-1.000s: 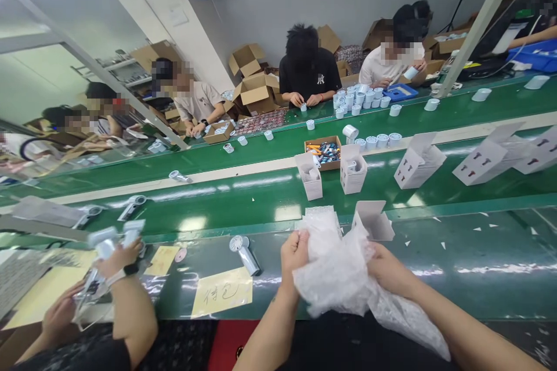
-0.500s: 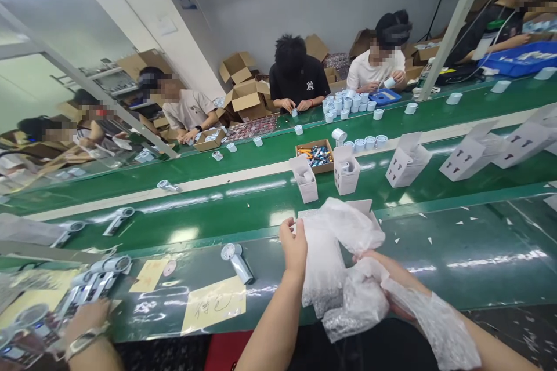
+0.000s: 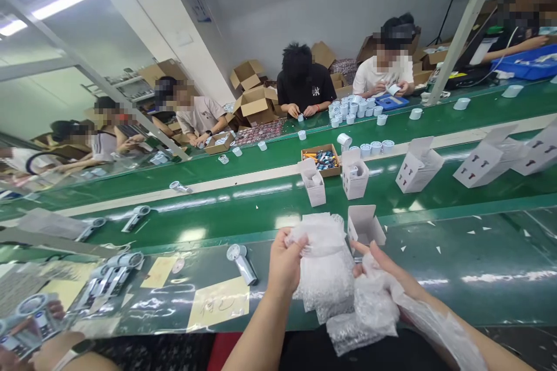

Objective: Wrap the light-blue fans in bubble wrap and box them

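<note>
My left hand (image 3: 287, 258) pinches the top edge of a bubble-wrap bag on a stack of white bubble-wrap bags (image 3: 324, 272). To the right, my right hand (image 3: 376, 264) has its index finger and thumb apart, while a crumpled bubble-wrap bag (image 3: 376, 298) hangs under the palm, held by the lower fingers. An open white box (image 3: 365, 226) stands just beyond my right hand. Left of my left hand, a handheld device with a round head (image 3: 242, 264) lies on the green bench, near a yellow paper with handwriting (image 3: 217, 305).
Beyond the bench a green conveyor (image 3: 217, 197) carries open white boxes (image 3: 418, 168), a carton of small parts (image 3: 322, 160) and light-blue cups (image 3: 376, 148). Several people sit across. At the lower left, another person's hands (image 3: 56, 342) hold devices near more devices (image 3: 115, 278).
The view has shifted left. My left hand has closed on a bag at the stack's top. My right hand has lowered the loose plastic, uncovering the open white box.
</note>
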Demonstrator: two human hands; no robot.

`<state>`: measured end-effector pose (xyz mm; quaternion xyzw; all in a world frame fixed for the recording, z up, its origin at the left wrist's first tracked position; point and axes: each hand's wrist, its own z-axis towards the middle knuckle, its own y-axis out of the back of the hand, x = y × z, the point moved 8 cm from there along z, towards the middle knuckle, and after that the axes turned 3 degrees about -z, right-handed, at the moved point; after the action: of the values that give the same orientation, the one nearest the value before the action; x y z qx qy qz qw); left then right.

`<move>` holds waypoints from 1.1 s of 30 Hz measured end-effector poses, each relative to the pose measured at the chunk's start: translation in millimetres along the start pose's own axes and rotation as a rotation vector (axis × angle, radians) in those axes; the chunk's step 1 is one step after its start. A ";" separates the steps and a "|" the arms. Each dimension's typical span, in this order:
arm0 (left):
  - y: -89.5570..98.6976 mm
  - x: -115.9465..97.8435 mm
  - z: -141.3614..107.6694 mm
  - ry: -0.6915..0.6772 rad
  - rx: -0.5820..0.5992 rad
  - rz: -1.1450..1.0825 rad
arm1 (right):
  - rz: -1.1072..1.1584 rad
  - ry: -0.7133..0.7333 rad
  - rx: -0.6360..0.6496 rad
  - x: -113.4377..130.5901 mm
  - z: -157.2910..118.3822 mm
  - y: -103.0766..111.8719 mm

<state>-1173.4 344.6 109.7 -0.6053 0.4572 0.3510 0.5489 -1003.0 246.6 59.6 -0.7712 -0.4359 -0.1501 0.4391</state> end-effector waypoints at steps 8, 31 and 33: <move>-31.6 4.6 -101.0 -0.492 0.946 1.101 | -0.233 0.062 0.046 12.3 28.8 1.9; 0.0 39.5 -10.9 -0.428 0.283 1.358 | 0.324 0.080 0.130 57.0 -2.4 17.2; -15.6 73.5 -19.7 -0.252 0.560 1.350 | 0.421 0.007 0.095 44.9 4.4 22.0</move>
<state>-1135.6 312.5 49.9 0.0150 0.7360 0.5490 0.3959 -960.2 269.2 72.6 -0.8232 -0.2703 -0.0369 0.4980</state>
